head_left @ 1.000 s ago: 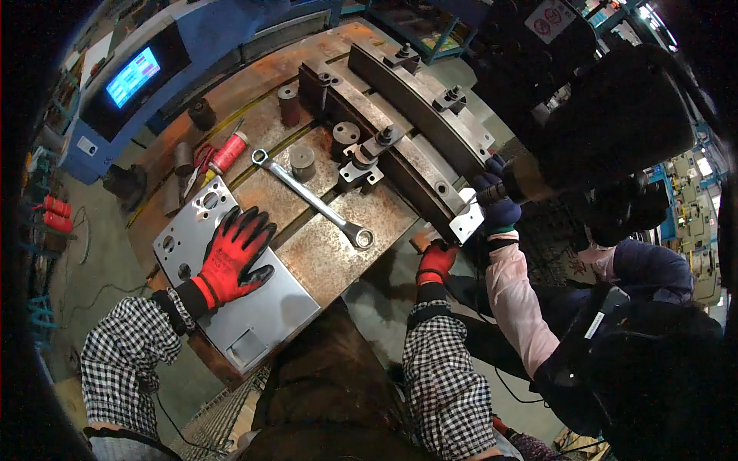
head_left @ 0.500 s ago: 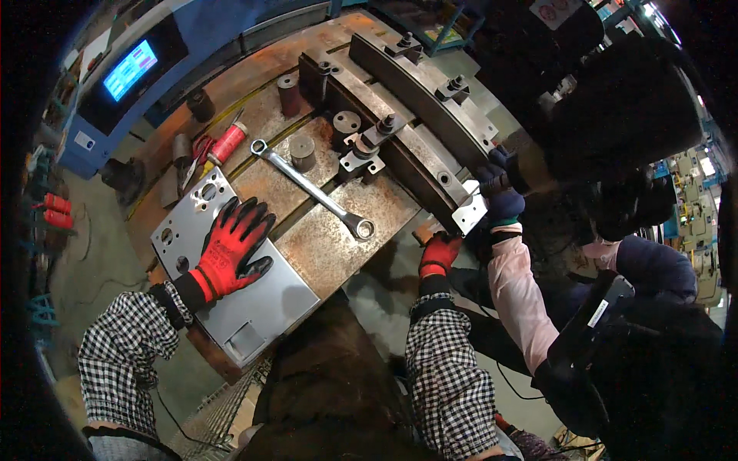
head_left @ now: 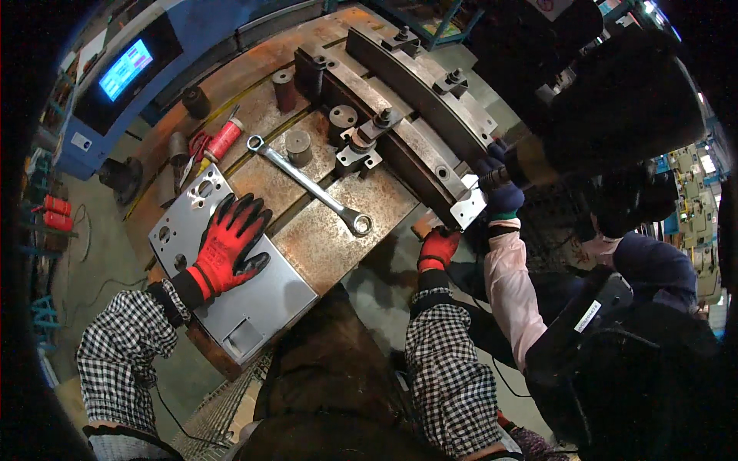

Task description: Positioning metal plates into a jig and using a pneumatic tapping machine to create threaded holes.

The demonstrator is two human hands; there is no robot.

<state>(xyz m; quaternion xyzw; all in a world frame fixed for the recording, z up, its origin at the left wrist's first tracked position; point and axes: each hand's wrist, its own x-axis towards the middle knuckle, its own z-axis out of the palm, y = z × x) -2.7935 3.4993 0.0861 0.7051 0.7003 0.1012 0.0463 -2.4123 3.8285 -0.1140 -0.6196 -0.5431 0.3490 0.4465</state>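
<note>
My left hand (head_left: 231, 242), in a red and black work glove, lies flat with fingers spread on a grey sheet-metal panel (head_left: 269, 288). The panel has punched holes toward its far end and a square cutout near its close corner. My right hand (head_left: 440, 247), also in a red glove, is closed beside the table's right edge. An orange-brown piece (head_left: 421, 224) pokes out next to its fingers; its kind is unclear. Just beyond that hand, a co-worker's dark-gloved hand (head_left: 501, 192) is at a small shiny metal bracket (head_left: 467, 206) at the end of a steel rail (head_left: 415, 157).
On the rusty slotted table (head_left: 307, 242) lie a large ring wrench (head_left: 307, 184), a red bottle (head_left: 224, 140), red-handled scissors (head_left: 200, 144) and several steel cylinders. A bolted clamp (head_left: 358, 154) stands by the rails. A blue machine with a lit screen (head_left: 127, 69) is at far left.
The view has shifted slightly. The co-worker's bracket has tilted a little beside my right hand. My left hand stays on the panel, and my right hand stays closed in about the same place.
</note>
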